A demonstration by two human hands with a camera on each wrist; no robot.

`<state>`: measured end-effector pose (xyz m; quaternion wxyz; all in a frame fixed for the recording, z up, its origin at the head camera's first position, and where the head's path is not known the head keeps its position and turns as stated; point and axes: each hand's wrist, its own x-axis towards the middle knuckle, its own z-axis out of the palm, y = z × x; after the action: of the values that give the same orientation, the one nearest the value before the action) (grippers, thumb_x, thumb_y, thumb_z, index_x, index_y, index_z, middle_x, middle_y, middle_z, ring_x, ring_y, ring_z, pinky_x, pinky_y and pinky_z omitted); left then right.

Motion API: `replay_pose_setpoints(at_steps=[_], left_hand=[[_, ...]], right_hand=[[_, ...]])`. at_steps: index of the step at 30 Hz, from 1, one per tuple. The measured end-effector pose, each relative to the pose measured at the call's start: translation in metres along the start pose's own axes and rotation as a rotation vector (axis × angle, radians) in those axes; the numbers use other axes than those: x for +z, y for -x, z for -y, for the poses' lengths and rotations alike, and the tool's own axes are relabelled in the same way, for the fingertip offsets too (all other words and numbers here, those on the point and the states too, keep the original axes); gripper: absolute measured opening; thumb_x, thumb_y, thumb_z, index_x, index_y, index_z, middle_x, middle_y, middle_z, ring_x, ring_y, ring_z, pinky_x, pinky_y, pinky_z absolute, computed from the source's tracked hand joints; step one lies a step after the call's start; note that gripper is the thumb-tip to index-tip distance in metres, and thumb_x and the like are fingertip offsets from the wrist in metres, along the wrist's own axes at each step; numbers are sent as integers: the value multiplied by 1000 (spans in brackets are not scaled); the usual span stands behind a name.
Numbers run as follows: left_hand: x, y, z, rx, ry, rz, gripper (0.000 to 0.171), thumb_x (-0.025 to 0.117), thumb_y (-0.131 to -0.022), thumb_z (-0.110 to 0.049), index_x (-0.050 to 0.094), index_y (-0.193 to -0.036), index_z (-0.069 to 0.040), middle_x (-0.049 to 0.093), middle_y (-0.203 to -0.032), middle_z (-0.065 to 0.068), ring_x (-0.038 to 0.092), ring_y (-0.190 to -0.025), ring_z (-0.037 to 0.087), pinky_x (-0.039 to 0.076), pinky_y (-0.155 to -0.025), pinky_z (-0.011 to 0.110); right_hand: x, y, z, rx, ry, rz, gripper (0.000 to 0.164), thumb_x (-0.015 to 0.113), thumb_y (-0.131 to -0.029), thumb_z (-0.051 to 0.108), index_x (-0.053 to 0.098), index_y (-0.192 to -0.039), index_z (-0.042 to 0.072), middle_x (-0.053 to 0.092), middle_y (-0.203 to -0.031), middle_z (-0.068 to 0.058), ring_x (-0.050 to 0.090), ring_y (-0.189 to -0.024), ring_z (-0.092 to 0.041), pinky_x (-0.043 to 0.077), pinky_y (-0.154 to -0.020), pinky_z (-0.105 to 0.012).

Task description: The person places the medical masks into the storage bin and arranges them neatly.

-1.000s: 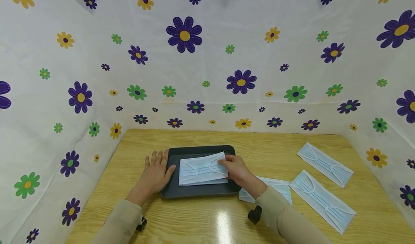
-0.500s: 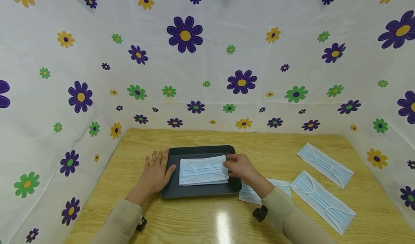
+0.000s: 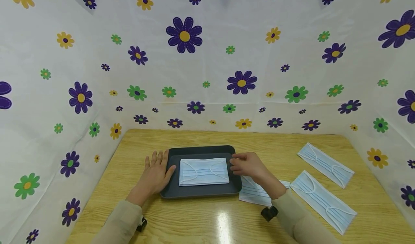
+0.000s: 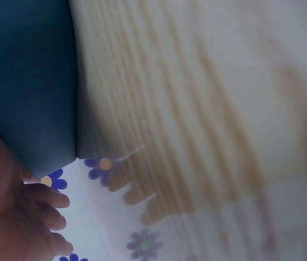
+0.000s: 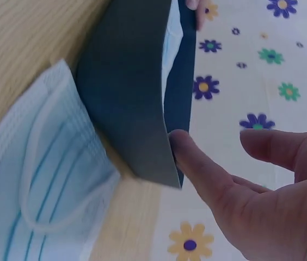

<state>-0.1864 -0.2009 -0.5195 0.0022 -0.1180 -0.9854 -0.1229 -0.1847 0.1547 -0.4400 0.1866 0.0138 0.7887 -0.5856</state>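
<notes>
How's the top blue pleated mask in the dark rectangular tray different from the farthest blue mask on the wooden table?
The tray mask lies inside the tray; the far mask, on the table. The tray mask looks nearly straight; the far mask slants. Both are light blue.

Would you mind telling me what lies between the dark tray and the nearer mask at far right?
The head view shows another mask there, partly hidden by the right forearm.
</notes>
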Motion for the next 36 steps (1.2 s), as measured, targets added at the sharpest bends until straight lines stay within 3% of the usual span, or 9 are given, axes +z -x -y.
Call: replay_pose_setpoints(at_steps=[7, 14, 22, 25, 30, 32, 36], left_hand=[[0, 1, -1, -3, -1, -6, 75, 37, -105, -49, 15, -159, -2, 25, -159, 29, 13, -149, 49, 8, -116, 69], [-1, 2, -1, 1, 2, -13, 74, 38, -105, -48, 16, -158, -1, 25, -158, 30, 14, -149, 49, 8, -116, 69], [-1, 1, -1, 7, 0, -15, 75, 37, -105, -50, 16, -158, -1, 26, -158, 30, 14, -148, 49, 9, -116, 69], [-1, 1, -1, 8, 2, -15, 75, 38, -105, -49, 16, -158, -1, 26, -158, 30, 14, -149, 49, 9, -116, 69], [0, 0, -1, 7, -4, -15, 75, 38, -105, -50, 16, -158, -1, 26, -158, 30, 13, -149, 49, 9, -116, 69], [0, 0, -1, 8, -4, -18, 75, 38, -105, -49, 16, -158, -1, 26, -158, 30, 13, -149, 49, 9, -116, 69], [0, 1, -1, 9, -6, -18, 75, 38, -105, -49, 17, -158, -1, 26, -158, 30, 14, -149, 49, 9, -116, 69]], right_hand=[[-41, 1, -8, 46, -80, -67, 50, 61, -99, 21, 51, -138, -9, 63, -126, -28, 72, -100, -33, 58, -86, -42], [-89, 9, -24, 51, -274, -71, 62, 60, -101, 26, 39, -147, -9, 64, -128, -24, 74, -98, -23, 58, -87, -35], [-134, 24, -42, 80, -409, -108, 66, 63, -99, 25, 34, -148, -9, 74, -104, -2, 74, -96, -18, 57, -88, -35], [-151, 31, -51, 75, -431, -129, 54, 62, -100, 25, 41, -141, -3, 74, -98, 2, 74, -95, -18, 57, -87, -34], [-179, 43, -63, 111, -506, -182, 11, 60, -101, 24, 67, -105, 17, 75, -93, 3, 75, -91, -18, 58, -86, -34], [-190, 47, -68, 140, -563, -197, 15, 59, -101, 24, 71, -92, 24, 75, -91, 2, 75, -89, -19, 58, -85, -34], [-208, 54, -80, 172, -636, -238, 19, 60, -100, 24, 73, -86, 25, 75, -89, 0, 75, -87, -21, 58, -84, -35]])
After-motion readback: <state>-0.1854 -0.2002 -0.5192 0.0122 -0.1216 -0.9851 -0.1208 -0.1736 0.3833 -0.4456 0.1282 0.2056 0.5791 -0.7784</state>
